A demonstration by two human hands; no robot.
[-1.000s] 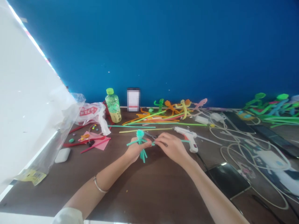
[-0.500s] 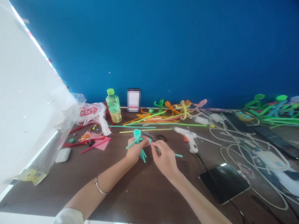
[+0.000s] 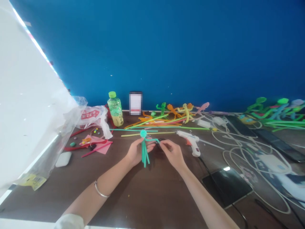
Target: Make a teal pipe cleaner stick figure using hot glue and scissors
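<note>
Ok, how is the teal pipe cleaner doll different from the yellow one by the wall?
The teal doll is held by the left hand and right hand; the yellow doll lies by the wall. The teal doll's legs hang straight; the yellow doll's look bent. Both are twisted from pipe cleaners.

The teal pipe-cleaner figure (image 3: 144, 155) now hangs upright from the left hand (image 3: 137, 152), one arm stretched toward the right hand (image 3: 172, 154).

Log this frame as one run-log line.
left hand: holds teal pipe-cleaner figure | right hand: pinches its teal arm | nearby: white hot-glue gun
</note>
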